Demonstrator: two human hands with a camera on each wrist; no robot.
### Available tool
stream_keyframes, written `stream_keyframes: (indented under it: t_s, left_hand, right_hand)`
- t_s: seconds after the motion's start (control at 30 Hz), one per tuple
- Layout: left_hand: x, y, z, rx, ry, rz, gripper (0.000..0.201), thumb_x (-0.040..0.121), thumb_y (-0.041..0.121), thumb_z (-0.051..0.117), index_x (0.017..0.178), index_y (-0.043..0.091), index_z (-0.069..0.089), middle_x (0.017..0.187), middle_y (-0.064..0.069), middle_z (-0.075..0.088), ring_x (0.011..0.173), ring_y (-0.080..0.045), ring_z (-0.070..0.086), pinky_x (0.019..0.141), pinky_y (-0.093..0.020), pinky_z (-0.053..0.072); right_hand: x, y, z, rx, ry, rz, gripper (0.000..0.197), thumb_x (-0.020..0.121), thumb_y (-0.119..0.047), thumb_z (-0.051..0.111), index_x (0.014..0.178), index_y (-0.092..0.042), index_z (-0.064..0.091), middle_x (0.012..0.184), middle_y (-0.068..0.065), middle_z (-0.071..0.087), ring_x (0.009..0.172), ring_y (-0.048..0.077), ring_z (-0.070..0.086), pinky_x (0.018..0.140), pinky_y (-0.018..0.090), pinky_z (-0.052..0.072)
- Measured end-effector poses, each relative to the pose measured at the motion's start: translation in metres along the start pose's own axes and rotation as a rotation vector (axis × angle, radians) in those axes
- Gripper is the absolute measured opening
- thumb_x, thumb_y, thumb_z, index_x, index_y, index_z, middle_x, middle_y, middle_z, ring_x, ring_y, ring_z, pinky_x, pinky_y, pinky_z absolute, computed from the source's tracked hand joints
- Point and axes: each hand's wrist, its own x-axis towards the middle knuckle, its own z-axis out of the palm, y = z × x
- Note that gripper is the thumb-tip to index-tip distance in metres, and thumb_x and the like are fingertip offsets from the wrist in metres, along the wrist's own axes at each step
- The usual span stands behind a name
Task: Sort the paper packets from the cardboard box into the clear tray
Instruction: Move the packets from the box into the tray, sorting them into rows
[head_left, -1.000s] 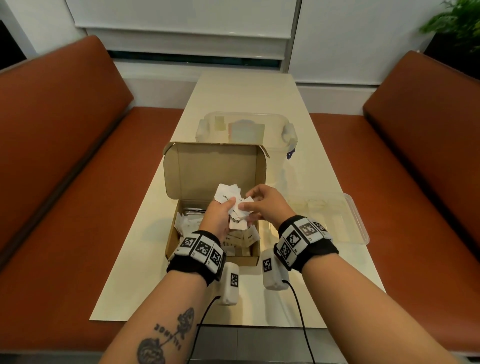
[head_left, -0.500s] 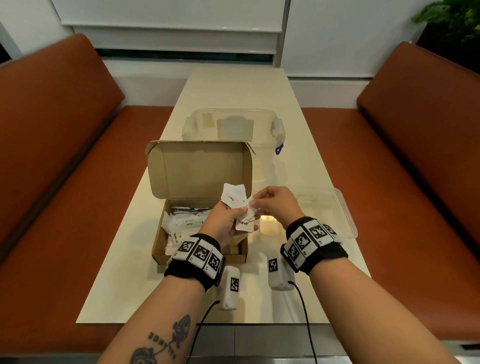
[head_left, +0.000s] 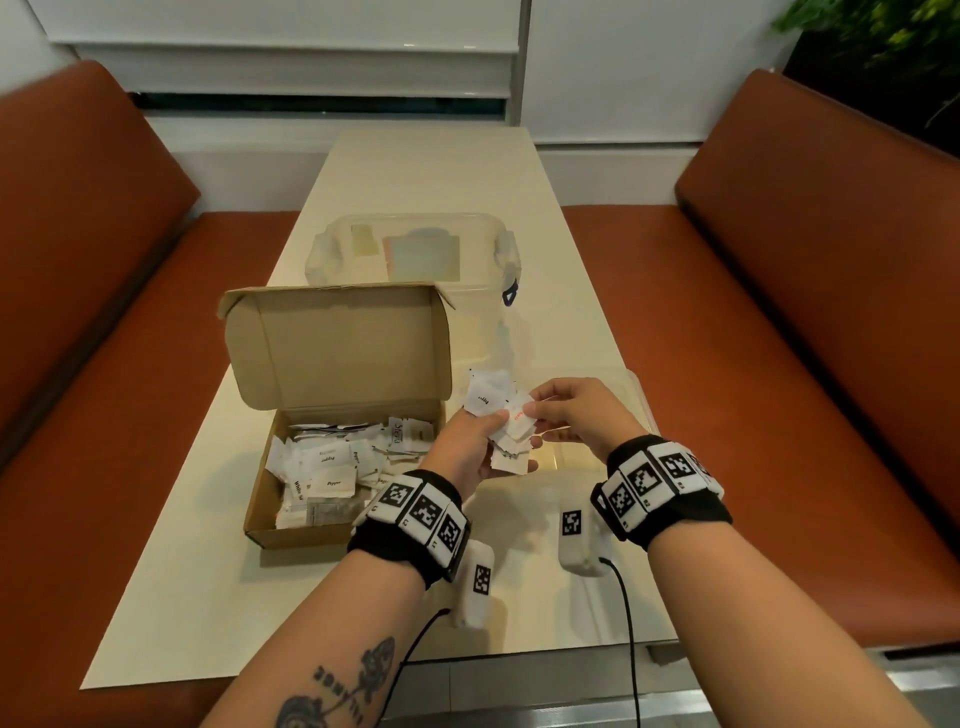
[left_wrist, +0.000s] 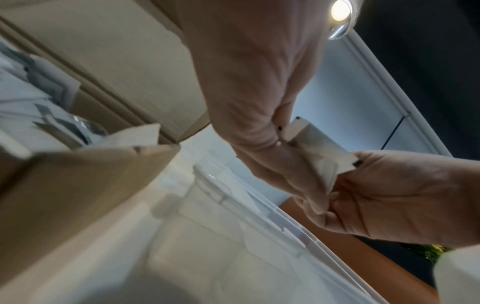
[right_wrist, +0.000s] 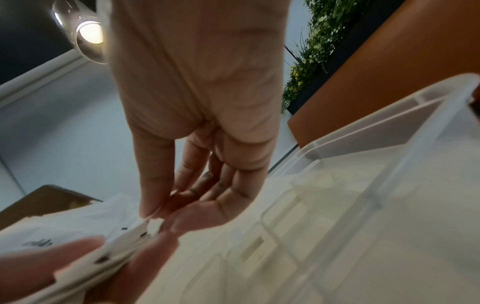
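Pinching one packet (head_left: 519, 415) between thumb and forefinger, the right hand (head_left: 576, 410) pulls it from the bunch (head_left: 498, 415) clutched in the left hand (head_left: 467, 447), right of the cardboard box (head_left: 332, 467), above the clear tray (head_left: 631, 395). Loosely fanned neighbours could slide out onto the desk (head_left: 431, 171).

Cream surface (head_left: 426, 171) stretched between two rust-brown bench seats (head_left: 78, 270), lidded clear storage tub (head_left: 415, 249) stood at mid-surface, green plant (head_left: 883, 36) sat far right, round ceiling lamp (left_wrist: 340, 9) glowed overhead
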Motion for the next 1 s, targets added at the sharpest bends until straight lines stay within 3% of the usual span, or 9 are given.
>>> stream_keyframes:
  t_s: [0.23,0.43,0.57,0.63,0.8,0.9,1.0]
  left_hand:
    - [0.009,0.002,0.013,-0.016,-0.006,-0.013,0.033,0.101,0.007,0.037,0.130,-0.003,0.046,0.097,-0.019,0.068,0.077,-0.028,0.068,0.065,-0.042,0.060]
    - [0.013,0.001,0.014,0.019,-0.014,-0.037,0.031,0.101,0.007,0.037,0.130,0.000,0.046,0.099,-0.016,0.065,0.077,-0.029,0.067,0.061,-0.040,0.060]
    - [0.011,-0.002,0.020,0.108,-0.094,-0.082,0.030,0.098,0.003,0.044,0.127,0.004,0.046,0.094,-0.015,0.066,0.077,-0.031,0.068,0.064,-0.043,0.059]
    - [0.011,-0.002,0.023,0.135,-0.121,-0.083,0.025,0.096,0.005,0.048,0.122,0.005,0.047,0.092,-0.015,0.066,0.074,-0.030,0.069,0.064,-0.043,0.060]
    - [0.012,0.004,0.021,0.172,-0.176,-0.068,0.022,0.095,-0.001,0.048,0.115,0.006,0.052,0.093,-0.014,0.066,0.075,-0.029,0.069,0.064,-0.042,0.059]
    - [0.012,0.008,0.020,0.135,-0.179,-0.063,0.024,0.095,-0.002,0.048,0.118,0.003,0.052,0.092,-0.015,0.066,0.072,-0.028,0.068,0.061,-0.039,0.059]
    - [0.013,0.009,0.022,0.102,-0.174,-0.050,0.026,0.097,-0.001,0.045,0.123,0.001,0.048,0.092,-0.017,0.065,0.073,-0.029,0.067,0.062,-0.039,0.060]
  right_hand:
    - [0.004,0.007,-0.021,0.020,0.063,-0.023,0.006,0.084,-0.002,0.066,0.083,-0.007,0.065,0.074,0.006,0.064,0.061,0.012,0.059,0.056,0.017,0.053]
    - [0.001,-0.003,-0.043,0.099,0.084,-0.157,0.003,0.083,-0.006,0.067,0.082,-0.008,0.066,0.084,0.001,0.068,0.073,0.008,0.062,0.070,0.017,0.052]
    - [0.003,-0.020,-0.039,-0.095,-0.051,-0.247,0.009,0.080,-0.015,0.071,0.088,-0.011,0.070,0.108,-0.011,0.067,0.093,-0.010,0.058,0.080,0.009,0.034]
    - [0.006,-0.025,-0.032,-0.177,-0.160,-0.231,0.005,0.080,-0.014,0.071,0.085,-0.015,0.070,0.117,-0.011,0.064,0.102,-0.009,0.055,0.083,0.007,0.031]
    - [0.011,-0.025,-0.025,-0.286,-0.177,-0.228,0.007,0.082,-0.012,0.071,0.089,-0.012,0.071,0.083,-0.003,0.070,0.071,-0.001,0.061,0.070,0.006,0.046]
    - [0.014,-0.018,-0.021,-0.290,-0.077,-0.259,0.004,0.081,-0.012,0.071,0.085,-0.014,0.071,0.074,-0.005,0.068,0.062,-0.006,0.058,0.062,0.006,0.044]
    - [0.017,-0.013,-0.019,-0.260,0.016,-0.259,0.002,0.082,-0.012,0.070,0.083,-0.014,0.070,0.071,-0.003,0.067,0.059,0.001,0.057,0.061,0.014,0.043]
